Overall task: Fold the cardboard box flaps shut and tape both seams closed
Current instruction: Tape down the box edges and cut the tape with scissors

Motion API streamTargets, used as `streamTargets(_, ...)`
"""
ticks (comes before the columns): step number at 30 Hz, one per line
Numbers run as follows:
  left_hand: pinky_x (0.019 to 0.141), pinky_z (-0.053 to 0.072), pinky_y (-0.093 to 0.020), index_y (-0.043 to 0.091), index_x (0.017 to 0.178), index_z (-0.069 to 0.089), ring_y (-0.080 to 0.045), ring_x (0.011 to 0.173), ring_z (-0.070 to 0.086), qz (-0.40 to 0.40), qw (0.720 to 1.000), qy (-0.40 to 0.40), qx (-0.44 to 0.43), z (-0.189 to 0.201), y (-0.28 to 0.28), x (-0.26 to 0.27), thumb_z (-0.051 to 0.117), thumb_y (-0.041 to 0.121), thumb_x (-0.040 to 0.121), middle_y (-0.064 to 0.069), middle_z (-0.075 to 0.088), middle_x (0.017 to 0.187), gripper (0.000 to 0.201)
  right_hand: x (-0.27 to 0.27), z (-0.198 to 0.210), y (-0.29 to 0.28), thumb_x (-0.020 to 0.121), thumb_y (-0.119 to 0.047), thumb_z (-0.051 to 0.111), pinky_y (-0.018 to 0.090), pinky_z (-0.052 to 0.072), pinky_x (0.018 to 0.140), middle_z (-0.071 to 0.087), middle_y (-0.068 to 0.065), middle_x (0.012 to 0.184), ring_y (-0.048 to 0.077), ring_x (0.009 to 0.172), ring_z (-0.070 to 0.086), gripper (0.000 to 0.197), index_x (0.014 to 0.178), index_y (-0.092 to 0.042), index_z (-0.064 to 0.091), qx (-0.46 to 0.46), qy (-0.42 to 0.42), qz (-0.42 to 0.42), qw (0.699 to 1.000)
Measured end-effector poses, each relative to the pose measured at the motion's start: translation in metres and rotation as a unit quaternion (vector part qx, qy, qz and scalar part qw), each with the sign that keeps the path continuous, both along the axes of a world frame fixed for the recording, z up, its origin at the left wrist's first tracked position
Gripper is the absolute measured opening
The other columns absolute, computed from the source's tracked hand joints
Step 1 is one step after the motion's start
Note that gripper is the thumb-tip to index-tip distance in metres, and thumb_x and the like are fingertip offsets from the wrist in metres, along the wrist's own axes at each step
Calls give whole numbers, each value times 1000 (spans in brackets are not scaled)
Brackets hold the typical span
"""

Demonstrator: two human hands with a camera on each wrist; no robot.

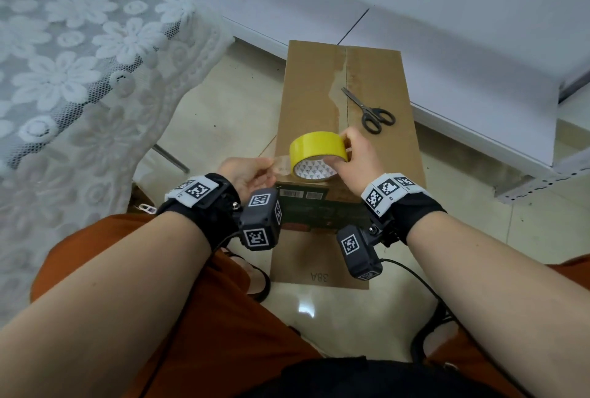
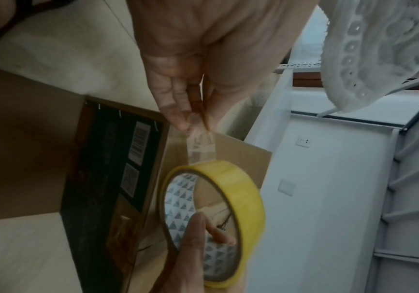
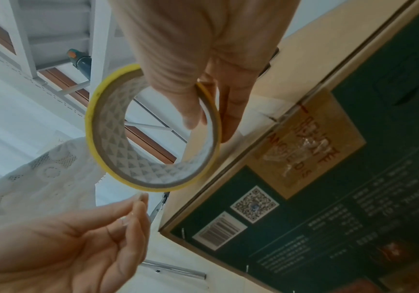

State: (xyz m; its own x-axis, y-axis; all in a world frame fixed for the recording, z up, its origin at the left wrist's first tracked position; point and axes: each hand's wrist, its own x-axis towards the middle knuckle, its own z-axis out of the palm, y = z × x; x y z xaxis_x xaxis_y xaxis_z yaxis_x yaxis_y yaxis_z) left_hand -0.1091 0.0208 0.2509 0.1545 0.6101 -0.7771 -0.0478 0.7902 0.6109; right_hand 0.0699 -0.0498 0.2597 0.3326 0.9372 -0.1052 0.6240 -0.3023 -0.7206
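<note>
1. The right hand (image 1: 357,158) holds the yellow roll of clear packing tape (image 1: 317,155) with the thumb hooked inside the patterned core and the fingers curled over the outer rim, just above the near end of the box top.

2. The left hand (image 1: 247,174) pinches the free end of the tape (image 1: 281,166) between thumb and fingertips, and a short clear strip runs from that pinch to the roll.

3. I judge the step in hand to be drawing off a length of tape for the top seam; the flaps of the long brown cardboard box (image 1: 306,94) already lie flat and meet along the middle.

4. The next move seems to call for pulling the strip longer, then setting its free end over the near edge of the box in line with the seam (image 1: 346,84) and pressing it down as the roll travels away.

5. The box stands on the pale tiled floor (image 1: 223,116), between the person's knees and a white panel; its long axis runs away from the person, and the seam follows that axis. Remnants of older clear tape show along it.

6. The roll stands on edge, its open core facing the person and slightly down, with the strip leading off to the person's left.

7. Black-handled scissors (image 1: 368,111) lie on the box top right of the seam, blades pointing to the far left, within reach for the cut.
</note>
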Motion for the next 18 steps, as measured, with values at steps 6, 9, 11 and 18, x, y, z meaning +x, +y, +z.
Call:
streamTargets(6,63,53,-18,7,94,65,-8,67,61,-2,997,51,65,-10,-12,5,67,9,87,-4,67,82,8,-8,1,-2,88,2,53,25,34,82,49,13,120,25,109,49,32,120,-5,49,-31,-40,-4,999)
streamTargets(9,53,46,-17,8,91,66,-12,63,61,21,992,75,98,-15,-14,6,71,6,82,-8,69,82,11,-15,0,-3,89,5,47,29,37,75,54,13,107,27,99,52,26,112,-5,51,-35,-35,2,999)
streamTargets(11,44,41,-15,7,87,65,-13,60,58,32,990,85,105,-16,-16,5,72,4,82,-10,70,81,9,-19,0,-4,88,7,44,30,37,69,52,10,95,24,87,51,22,103,-8,48,-30,-31,5,999)
streamTargets(18,32,34,-12,-1,91,65,-6,38,57,38,987,94,122,-15,-19,5,69,-1,82,-12,67,72,10,-22,-2,-6,90,5,43,30,38,69,51,8,92,21,84,49,20,108,-3,48,-37,-27,12,999)
